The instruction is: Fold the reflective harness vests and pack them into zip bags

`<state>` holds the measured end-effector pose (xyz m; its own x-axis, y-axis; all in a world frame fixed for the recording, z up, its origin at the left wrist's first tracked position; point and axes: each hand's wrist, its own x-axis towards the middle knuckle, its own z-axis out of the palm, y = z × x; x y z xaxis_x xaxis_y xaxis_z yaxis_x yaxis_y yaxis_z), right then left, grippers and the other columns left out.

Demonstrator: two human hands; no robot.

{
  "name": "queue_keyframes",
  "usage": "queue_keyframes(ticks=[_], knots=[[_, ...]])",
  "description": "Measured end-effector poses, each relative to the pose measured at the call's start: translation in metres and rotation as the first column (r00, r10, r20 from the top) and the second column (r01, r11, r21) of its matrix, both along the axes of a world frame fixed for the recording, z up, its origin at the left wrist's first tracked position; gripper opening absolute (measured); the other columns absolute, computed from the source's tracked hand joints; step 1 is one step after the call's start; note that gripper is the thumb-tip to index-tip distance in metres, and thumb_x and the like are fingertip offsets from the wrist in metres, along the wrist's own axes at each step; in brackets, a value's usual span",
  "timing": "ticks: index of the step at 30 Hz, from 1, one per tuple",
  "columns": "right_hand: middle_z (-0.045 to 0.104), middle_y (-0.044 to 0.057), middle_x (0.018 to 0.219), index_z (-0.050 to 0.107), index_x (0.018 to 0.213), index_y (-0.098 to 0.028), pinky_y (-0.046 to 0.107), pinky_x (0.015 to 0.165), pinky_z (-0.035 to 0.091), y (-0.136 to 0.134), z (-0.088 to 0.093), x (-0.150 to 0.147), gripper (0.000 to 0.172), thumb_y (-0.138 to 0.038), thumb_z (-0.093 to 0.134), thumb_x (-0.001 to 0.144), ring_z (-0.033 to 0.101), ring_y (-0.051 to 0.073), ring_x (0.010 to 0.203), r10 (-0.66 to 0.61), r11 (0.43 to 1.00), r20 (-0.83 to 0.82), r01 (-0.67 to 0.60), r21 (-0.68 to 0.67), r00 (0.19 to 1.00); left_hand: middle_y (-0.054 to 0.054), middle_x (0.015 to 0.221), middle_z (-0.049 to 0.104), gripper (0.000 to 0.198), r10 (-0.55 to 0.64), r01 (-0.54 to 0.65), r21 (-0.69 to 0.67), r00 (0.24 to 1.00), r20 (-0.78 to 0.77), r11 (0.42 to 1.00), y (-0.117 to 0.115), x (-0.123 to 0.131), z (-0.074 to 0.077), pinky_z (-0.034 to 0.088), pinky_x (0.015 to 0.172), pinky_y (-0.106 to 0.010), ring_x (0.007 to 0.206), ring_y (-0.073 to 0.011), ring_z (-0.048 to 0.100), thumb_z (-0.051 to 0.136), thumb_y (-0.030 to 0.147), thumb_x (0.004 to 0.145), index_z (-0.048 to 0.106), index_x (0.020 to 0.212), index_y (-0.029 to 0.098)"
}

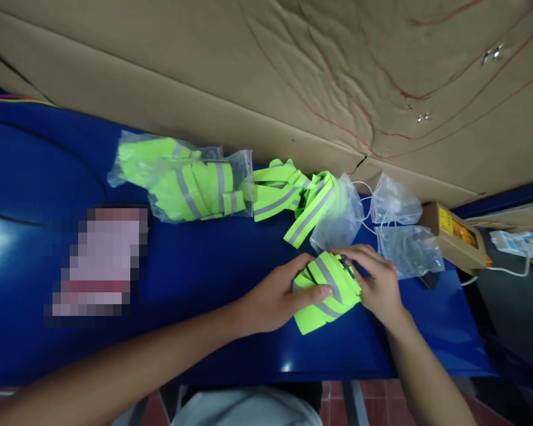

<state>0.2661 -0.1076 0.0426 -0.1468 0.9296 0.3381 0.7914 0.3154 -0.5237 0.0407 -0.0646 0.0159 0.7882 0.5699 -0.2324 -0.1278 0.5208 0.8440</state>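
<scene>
A folded bundle of neon-yellow reflective strap point(324, 290) with grey stripes is held low over the blue table's front half. My left hand point(278, 296) grips it from the left, thumb lying across its top. From the right, my right hand point(375, 281) pinches its edge near a black buckle point(348, 267); part of those fingers is hidden. Beyond the bundle lies a loose reflective strap point(278, 192), with a clear plastic bag point(337, 216) beside it. To the left, more folded straps fill clear bags point(199, 189).
Clear bags point(408, 251) and white cable lie at the right, by an open cardboard box point(459, 236) with orange contents. A pixelated flat object point(102, 254) lies on the left of the blue table point(195, 272). A cardboard wall point(204, 71) with red wires borders the back.
</scene>
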Motion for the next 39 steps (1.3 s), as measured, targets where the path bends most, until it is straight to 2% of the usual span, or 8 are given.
queue_keyframes(ticks=[4,9,16,21,25,29,33,39], knots=[[0.076,-0.001,0.098,0.075,0.107,-0.026,0.024,0.079,0.053,0.000,0.001,0.005,0.013,-0.023,0.063,0.103,0.071,0.013,0.088,-0.053,0.991,-0.182,0.029,-0.134,0.982,-0.005,0.103,0.071,0.046,-0.018,0.018,0.013,0.999,-0.043,1.000,0.006,0.000,-0.003,0.053,0.082,-0.030,0.091,-0.0178,0.067,0.079,0.050,0.087,0.063,0.113,0.015],[0.076,-0.002,0.102,0.074,0.110,-0.028,0.022,0.082,0.053,-0.004,0.002,0.005,0.014,-0.024,0.062,0.104,0.070,0.012,0.091,-0.075,0.981,-0.180,0.040,-0.192,0.981,-0.009,0.117,0.074,0.050,-0.054,0.060,0.093,0.996,-0.074,0.994,0.009,-0.002,-0.005,0.054,0.091,-0.035,0.104,-0.0236,0.069,0.076,0.050,0.090,0.063,0.124,0.016],[0.076,-0.002,0.102,0.072,0.113,-0.028,0.022,0.081,0.052,-0.008,0.007,0.003,0.014,-0.024,0.061,0.104,0.070,0.012,0.091,-0.067,0.976,-0.147,0.034,-0.215,0.987,-0.010,0.126,0.072,0.081,0.002,0.012,0.189,0.997,-0.075,0.982,0.009,-0.004,-0.004,0.057,0.091,-0.034,0.111,-0.0250,0.071,0.078,0.045,0.090,0.037,0.156,0.022],[0.075,-0.001,0.098,0.072,0.106,-0.026,0.023,0.080,0.052,-0.008,0.007,0.002,0.012,-0.029,0.061,0.104,0.069,0.013,0.086,-0.140,0.964,-0.142,0.102,-0.246,0.980,-0.002,0.095,0.077,0.093,0.098,0.034,0.487,0.965,-0.242,0.873,0.004,-0.009,-0.002,0.056,0.071,-0.028,0.073,-0.0188,0.073,0.074,0.045,0.093,0.020,0.167,0.026],[0.075,0.000,0.092,0.073,0.107,-0.025,0.025,0.071,0.054,-0.008,0.002,-0.002,0.016,-0.034,0.060,0.104,0.068,0.015,0.078,-0.170,0.944,-0.198,0.102,-0.312,0.966,-0.010,0.126,0.075,0.078,0.169,0.012,0.644,0.961,-0.219,0.765,0.003,-0.010,-0.001,0.059,0.091,-0.033,0.105,-0.0253,0.076,0.070,0.044,0.095,0.034,0.162,0.026],[0.075,0.001,0.091,0.074,0.107,-0.025,0.027,0.071,0.055,-0.009,0.001,-0.005,0.018,-0.036,0.060,0.104,0.069,0.016,0.078,-0.198,0.942,-0.217,0.125,-0.311,0.956,-0.010,0.150,0.063,0.052,0.155,0.068,0.744,0.962,-0.227,0.664,0.003,-0.010,0.001,0.049,0.113,-0.036,0.136,-0.0269,0.063,0.063,0.041,0.100,0.054,0.148,0.025],[0.076,0.000,0.094,0.073,0.107,-0.026,0.027,0.078,0.055,-0.011,0.006,-0.006,0.014,-0.031,0.060,0.104,0.070,0.016,0.082,-0.205,0.958,-0.153,0.166,-0.232,0.967,-0.009,0.140,0.070,0.051,0.139,0.055,0.677,0.964,-0.228,0.734,0.002,-0.009,0.003,0.054,0.103,-0.032,0.120,-0.0241,0.072,0.065,0.045,0.098,0.058,0.143,0.021],[0.075,0.002,0.103,0.069,0.110,-0.024,0.026,0.084,0.054,-0.011,0.010,-0.008,0.012,-0.021,0.058,0.104,0.072,0.016,0.095,-0.078,0.987,-0.040,0.071,-0.146,0.996,-0.003,0.104,0.079,0.046,0.156,0.042,0.590,0.947,-0.280,0.806,0.005,-0.008,-0.001,0.055,0.077,-0.027,0.086,-0.0184,0.075,0.068,0.051,0.095,0.059,0.129,0.020]])
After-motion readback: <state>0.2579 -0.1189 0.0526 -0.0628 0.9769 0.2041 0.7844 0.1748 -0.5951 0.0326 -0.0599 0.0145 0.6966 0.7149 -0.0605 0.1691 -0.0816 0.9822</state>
